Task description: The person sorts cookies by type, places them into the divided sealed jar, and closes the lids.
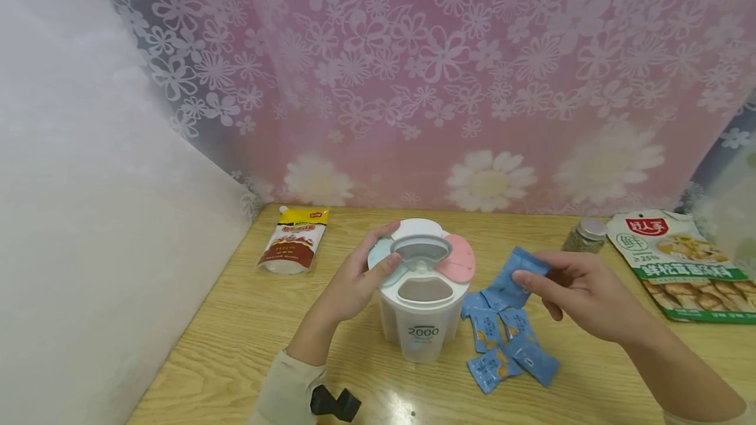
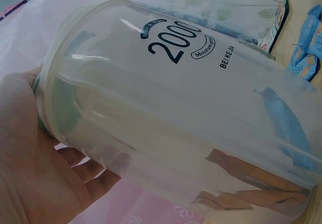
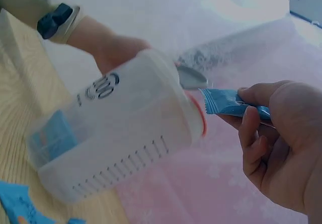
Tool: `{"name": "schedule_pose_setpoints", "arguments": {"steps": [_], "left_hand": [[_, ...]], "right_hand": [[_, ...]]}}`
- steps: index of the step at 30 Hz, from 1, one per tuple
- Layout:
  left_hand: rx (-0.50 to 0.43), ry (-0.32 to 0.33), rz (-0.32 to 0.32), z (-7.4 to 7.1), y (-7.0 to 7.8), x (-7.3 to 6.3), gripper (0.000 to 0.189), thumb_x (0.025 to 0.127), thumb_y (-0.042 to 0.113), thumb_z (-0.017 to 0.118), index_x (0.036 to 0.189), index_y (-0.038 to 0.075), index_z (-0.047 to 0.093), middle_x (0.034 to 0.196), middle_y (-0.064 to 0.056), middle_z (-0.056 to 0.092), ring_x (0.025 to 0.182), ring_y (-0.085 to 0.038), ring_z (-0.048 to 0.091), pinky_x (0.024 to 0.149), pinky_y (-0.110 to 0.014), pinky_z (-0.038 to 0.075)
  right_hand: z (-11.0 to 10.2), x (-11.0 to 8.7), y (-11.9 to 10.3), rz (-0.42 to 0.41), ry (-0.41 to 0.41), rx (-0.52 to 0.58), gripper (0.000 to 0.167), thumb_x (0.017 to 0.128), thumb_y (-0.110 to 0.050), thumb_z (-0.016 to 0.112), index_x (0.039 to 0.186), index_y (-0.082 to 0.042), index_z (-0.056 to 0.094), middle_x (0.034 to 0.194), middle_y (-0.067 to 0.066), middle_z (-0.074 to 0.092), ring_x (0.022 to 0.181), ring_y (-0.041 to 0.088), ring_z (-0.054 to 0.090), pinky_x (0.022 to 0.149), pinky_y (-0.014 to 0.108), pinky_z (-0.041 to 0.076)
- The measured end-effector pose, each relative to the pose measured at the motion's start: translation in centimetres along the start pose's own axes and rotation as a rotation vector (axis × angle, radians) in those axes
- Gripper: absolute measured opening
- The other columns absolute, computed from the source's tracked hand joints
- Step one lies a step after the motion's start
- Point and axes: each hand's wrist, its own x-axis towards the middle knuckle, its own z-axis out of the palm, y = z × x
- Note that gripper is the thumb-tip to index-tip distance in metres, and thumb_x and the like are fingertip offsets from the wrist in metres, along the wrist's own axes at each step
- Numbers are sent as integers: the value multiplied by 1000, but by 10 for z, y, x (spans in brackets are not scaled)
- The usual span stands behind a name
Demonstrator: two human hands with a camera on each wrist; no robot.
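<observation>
A clear storage canister (image 1: 422, 333) marked "2000" stands upright on the table, its lid split into white, pink and pale blue sections. The lid's front flap (image 1: 421, 248) is raised, leaving that opening (image 1: 425, 290) uncovered. My left hand (image 1: 354, 284) grips the canister's top from the left, thumb on the lid and fingers around the rim. My right hand (image 1: 585, 294) pinches a small blue snack packet (image 1: 514, 277) to the right of the canister. Through the canister wall show a blue packet (image 2: 284, 126) and brown packets (image 2: 251, 176), in separate compartments.
Several blue packets (image 1: 487, 330) lie in a pile right of the canister. A yellow, white and brown pouch (image 1: 295, 241) is at the back left. Behind my right hand stand a lidded glass jar (image 1: 586, 236) and a large mushroom-pictured bag (image 1: 679, 261). A floral curtain (image 1: 413, 84) hangs behind.
</observation>
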Motion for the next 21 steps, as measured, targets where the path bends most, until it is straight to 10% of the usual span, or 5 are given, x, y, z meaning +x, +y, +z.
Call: {"name": "schedule_pose_setpoints", "arguments": {"steps": [12, 21], "left_hand": [[5, 8, -13, 0, 2, -1, 55, 104, 32, 53, 154, 20, 35, 156, -5, 41, 133, -24, 51, 108, -46, 44], [9, 5, -12, 0, 2, 0, 54, 104, 32, 52, 154, 20, 35, 156, -4, 41, 134, -24, 50, 107, -45, 45]], "right_hand": [[30, 28, -38, 20, -15, 26, 25, 98, 0, 59, 80, -18, 57, 57, -1, 45, 44, 11, 45, 43, 26, 41], [50, 45, -45, -61, 16, 44, 21, 92, 0, 68, 108, -13, 73, 74, -1, 66, 42, 7, 50, 39, 24, 44]]}}
